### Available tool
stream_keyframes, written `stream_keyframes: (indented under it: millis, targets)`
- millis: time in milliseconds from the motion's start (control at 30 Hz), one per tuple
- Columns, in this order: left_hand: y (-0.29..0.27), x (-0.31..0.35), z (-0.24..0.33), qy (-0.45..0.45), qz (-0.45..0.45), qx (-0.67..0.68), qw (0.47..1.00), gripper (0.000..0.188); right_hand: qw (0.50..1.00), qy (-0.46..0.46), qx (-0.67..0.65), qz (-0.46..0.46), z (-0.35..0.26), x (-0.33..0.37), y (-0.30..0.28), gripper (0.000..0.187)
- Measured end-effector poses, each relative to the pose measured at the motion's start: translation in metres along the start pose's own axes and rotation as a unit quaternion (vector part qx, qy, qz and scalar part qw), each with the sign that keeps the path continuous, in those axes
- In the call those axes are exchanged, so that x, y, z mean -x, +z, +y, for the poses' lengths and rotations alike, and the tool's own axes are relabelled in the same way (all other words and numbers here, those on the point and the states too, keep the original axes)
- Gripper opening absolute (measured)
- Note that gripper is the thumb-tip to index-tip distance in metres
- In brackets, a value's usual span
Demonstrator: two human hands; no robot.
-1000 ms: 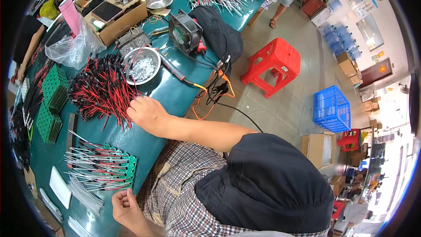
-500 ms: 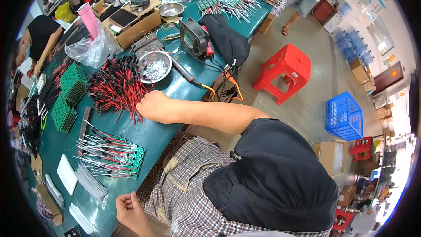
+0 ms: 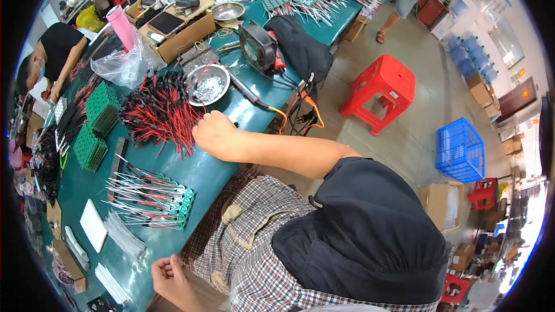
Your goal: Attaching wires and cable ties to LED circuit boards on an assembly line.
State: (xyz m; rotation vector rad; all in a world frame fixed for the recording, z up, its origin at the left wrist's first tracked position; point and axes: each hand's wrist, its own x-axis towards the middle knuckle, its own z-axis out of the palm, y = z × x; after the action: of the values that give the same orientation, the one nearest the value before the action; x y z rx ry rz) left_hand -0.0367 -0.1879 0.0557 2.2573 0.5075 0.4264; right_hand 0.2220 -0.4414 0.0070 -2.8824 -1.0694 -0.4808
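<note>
The view swung between the pictures, so everything on the table (image 3: 228, 162) slid rightward and down in the frame. The right hand (image 3: 215, 134) stayed at the near edge of the red and black wires (image 3: 159, 112) and barely moved against them; it drifted a little nearer the metal bowl (image 3: 208, 84). The left hand (image 3: 169, 276) rose slightly from the lower edge and showed more of itself, its fingers curled together near the table's edge. The green board with white wires (image 3: 151, 197) came further into view, and a seated person (image 3: 55, 58) at the far left became visible.
</note>
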Motion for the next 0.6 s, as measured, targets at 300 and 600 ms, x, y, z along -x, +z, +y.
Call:
stream_keyframes:
  millis: [300,600]
  targets:
    - [-0.004,-0.005,-0.001,-0.015,-0.037,0.050,0.998,0.015,0.997,0.024,-0.059,-0.048,0.004,0.010,-0.031,0.009]
    - [-0.001,-0.007,0.005,0.007,-0.053,0.054,0.997,0.014,0.960,0.113,-0.258,-0.006,0.001,0.036,-0.048,0.011]
